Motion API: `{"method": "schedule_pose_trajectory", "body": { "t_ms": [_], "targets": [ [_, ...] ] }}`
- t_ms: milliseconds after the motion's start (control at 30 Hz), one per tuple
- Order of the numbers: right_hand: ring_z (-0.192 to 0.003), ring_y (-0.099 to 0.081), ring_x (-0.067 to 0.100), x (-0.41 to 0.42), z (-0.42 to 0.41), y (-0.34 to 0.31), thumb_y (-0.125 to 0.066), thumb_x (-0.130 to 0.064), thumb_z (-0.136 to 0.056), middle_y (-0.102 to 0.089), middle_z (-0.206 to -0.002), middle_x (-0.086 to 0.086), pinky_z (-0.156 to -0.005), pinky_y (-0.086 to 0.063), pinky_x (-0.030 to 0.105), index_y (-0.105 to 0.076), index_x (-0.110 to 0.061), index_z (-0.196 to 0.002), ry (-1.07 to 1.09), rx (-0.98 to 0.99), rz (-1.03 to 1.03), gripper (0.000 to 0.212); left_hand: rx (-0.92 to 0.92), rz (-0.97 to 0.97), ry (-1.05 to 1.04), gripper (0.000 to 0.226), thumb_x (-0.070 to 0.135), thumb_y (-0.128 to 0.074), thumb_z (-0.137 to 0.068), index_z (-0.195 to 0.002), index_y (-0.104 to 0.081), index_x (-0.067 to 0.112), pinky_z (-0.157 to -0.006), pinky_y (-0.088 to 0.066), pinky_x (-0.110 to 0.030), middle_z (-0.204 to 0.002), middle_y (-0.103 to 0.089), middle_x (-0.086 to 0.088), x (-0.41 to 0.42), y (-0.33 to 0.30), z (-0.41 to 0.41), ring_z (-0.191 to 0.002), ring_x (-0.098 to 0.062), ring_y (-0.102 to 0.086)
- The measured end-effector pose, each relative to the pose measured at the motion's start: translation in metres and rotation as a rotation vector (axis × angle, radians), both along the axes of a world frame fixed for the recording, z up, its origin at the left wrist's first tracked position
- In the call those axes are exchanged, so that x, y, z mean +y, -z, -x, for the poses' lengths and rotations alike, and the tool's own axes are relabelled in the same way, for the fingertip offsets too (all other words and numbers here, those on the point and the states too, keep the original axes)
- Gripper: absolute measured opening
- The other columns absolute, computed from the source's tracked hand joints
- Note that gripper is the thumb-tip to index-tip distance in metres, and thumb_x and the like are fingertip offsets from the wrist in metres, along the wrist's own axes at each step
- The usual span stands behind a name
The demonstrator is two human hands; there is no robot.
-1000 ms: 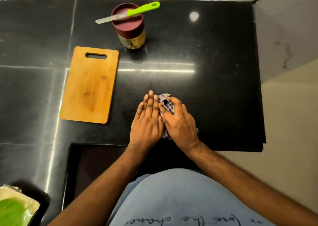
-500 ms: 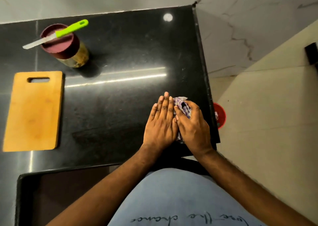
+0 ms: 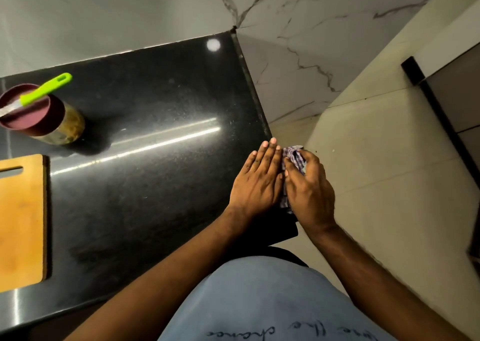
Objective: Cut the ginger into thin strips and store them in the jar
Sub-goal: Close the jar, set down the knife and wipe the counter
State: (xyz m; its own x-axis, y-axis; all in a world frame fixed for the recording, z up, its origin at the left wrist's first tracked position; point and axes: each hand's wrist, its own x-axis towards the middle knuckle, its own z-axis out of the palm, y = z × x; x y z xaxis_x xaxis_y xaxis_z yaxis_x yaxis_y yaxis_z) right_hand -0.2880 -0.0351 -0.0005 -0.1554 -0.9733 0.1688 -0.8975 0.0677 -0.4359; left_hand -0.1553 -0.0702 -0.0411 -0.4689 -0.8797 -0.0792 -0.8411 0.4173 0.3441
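Note:
A jar point(image 3: 59, 130) with a maroon lid stands at the far left of the black counter point(image 3: 155, 185), its glass showing yellowish contents. A knife with a green handle point(image 3: 44, 90) lies across the lid. The bare wooden cutting board point(image 3: 22, 218) lies at the left edge of view. My left hand point(image 3: 257, 182) lies flat with straight fingers at the counter's right edge. My right hand point(image 3: 309, 190) grips a checked cloth point(image 3: 294, 156) right beside it, just past the edge. No loose ginger is in view.
The counter ends at a right edge point(image 3: 257, 102), with a marble wall point(image 3: 298, 63) behind it and pale floor tiles point(image 3: 376, 185) below. A dark frame point(image 3: 436, 104) stands at the far right.
Both hands have slid to the right across the counter with the cloth, reaching its right edge. The view has swung right, so the jar and board now sit at the left.

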Motion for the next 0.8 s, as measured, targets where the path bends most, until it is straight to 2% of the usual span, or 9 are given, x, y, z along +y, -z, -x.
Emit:
{"method": "schedule_pose_trajectory", "body": {
  "t_ms": [100,200,367,467,533,633,667,733,800],
  "targets": [
    [-0.118,-0.052,0.023,-0.001,-0.003,-0.012,-0.053,-0.024,-0.095,-0.047,-0.135,0.01,-0.081,-0.056,0.038,-0.061,-0.014,-0.125,-0.016,0.138,0.037,0.032,0.06,0.007,-0.07,0.062,0.039,-0.021,-0.106,-0.16,-0.01,0.011,-0.125,0.003,-0.033,-0.168,0.0,-0.006,0.001,-0.004,-0.022,-0.155,-0.016,0.005],
    [-0.12,-0.049,0.022,-0.012,-0.026,-0.031,-0.056,-0.019,-0.092,-0.043,-0.136,0.009,-0.086,-0.054,0.036,-0.066,-0.013,-0.12,-0.032,0.026,0.081,0.03,0.06,0.043,-0.134,0.062,0.039,-0.023,-0.106,-0.159,-0.016,0.008,-0.126,-0.003,-0.036,-0.168,-0.005,-0.007,0.003,-0.005,-0.062,-0.155,-0.017,0.001],
    [-0.123,-0.047,0.021,-0.036,-0.111,-0.045,-0.054,-0.018,-0.094,-0.042,-0.135,0.01,-0.1,-0.044,0.029,-0.065,-0.01,-0.12,-0.265,-0.154,0.166,0.03,0.062,0.092,-0.31,0.06,0.034,-0.022,-0.105,-0.158,-0.021,0.005,-0.126,-0.007,-0.039,-0.167,-0.011,-0.01,0.011,-0.014,-0.143,-0.155,-0.018,-0.002],
    [-0.122,-0.047,0.019,-0.046,-0.163,-0.03,-0.057,-0.02,-0.094,-0.038,-0.137,0.009,-0.099,-0.046,0.033,-0.065,-0.012,-0.12,-0.356,-0.257,0.094,0.028,0.05,0.136,-0.422,0.059,0.028,-0.022,-0.103,-0.156,-0.025,0.001,-0.126,-0.01,-0.042,-0.165,-0.016,-0.014,0.023,-0.015,-0.194,-0.155,-0.021,-0.005],
    [-0.126,-0.043,0.022,-0.045,-0.189,-0.016,-0.059,-0.027,-0.093,-0.031,-0.142,0.01,-0.1,-0.045,0.039,-0.06,-0.015,-0.128,-0.416,-0.271,-0.023,0.037,0.022,0.13,-0.443,0.06,0.028,-0.022,-0.102,-0.155,-0.027,0.002,-0.125,-0.013,-0.046,-0.165,-0.018,-0.015,0.03,-0.011,-0.223,-0.155,-0.024,-0.007],
    [-0.125,-0.038,0.03,-0.036,-0.209,0.002,-0.061,-0.05,-0.086,-0.015,-0.153,0.011,-0.099,-0.044,0.045,-0.042,-0.031,-0.142,-0.445,-0.017,-0.192,0.063,-0.042,0.058,-0.416,0.061,0.034,-0.019,-0.102,-0.156,-0.027,0.008,-0.126,-0.011,-0.048,-0.166,-0.014,-0.012,0.033,-0.003,-0.249,-0.155,-0.025,0.0],
    [-0.122,-0.038,0.03,-0.033,-0.212,0.005,-0.064,-0.05,-0.083,-0.012,-0.154,0.01,-0.098,-0.045,0.044,-0.039,-0.034,-0.143,-0.441,0.035,-0.213,0.067,-0.061,0.035,-0.401,0.061,0.036,-0.017,-0.102,-0.158,-0.025,0.01,-0.126,-0.007,-0.045,-0.167,-0.011,-0.011,0.034,-0.001,-0.253,-0.155,-0.024,0.004],
    [-0.124,-0.038,0.026,-0.033,-0.217,0.004,-0.071,-0.036,-0.083,-0.012,-0.155,0.007,-0.1,-0.045,0.042,-0.042,-0.032,-0.142,-0.431,-0.048,-0.226,0.066,-0.053,0.026,-0.39,0.059,0.036,-0.018,-0.104,-0.159,-0.02,0.014,-0.126,-0.004,-0.041,-0.167,-0.006,-0.007,0.036,0.002,-0.259,-0.154,-0.02,0.009],
    [-0.132,-0.035,0.023,-0.038,-0.223,-0.001,-0.071,-0.018,-0.085,-0.017,-0.152,0.006,-0.107,-0.041,0.038,-0.05,-0.024,-0.137,-0.452,-0.178,-0.164,0.057,0.029,0.065,-0.426,0.057,0.032,-0.022,-0.105,-0.159,-0.021,0.013,-0.126,-0.008,-0.041,-0.167,-0.009,-0.004,0.035,0.001,-0.264,-0.155,-0.016,0.005]
  ]
}}
